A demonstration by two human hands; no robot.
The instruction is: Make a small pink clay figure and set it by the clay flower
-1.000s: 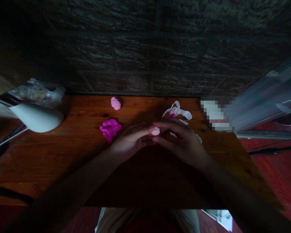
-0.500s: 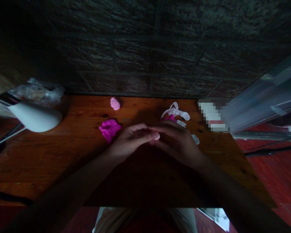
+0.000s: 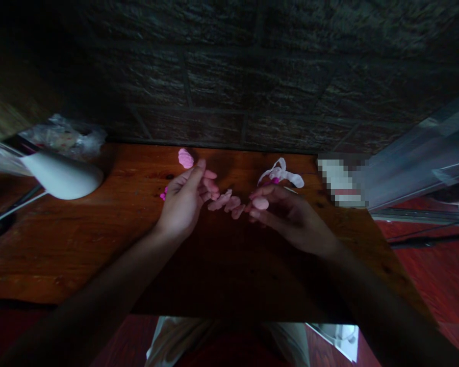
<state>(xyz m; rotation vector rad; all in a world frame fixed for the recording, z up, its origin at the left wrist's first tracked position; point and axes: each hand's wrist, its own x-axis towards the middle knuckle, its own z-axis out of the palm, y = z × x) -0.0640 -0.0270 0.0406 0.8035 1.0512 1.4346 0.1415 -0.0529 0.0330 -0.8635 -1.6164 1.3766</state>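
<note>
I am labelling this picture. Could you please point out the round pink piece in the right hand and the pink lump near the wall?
Round pink piece point(image 3: 260, 204): head view, middle of its face.
Pink lump point(image 3: 185, 158): head view, middle of its top.

The hands point(image 3: 180, 206) have moved apart, exposing pink pieces point(image 3: 232, 204) between them.

Dim light leaves the wall point(image 3: 222, 81) murky and the table point(image 3: 80, 244) heavily shadowed at its near middle, pixelation blotting the right.
</note>
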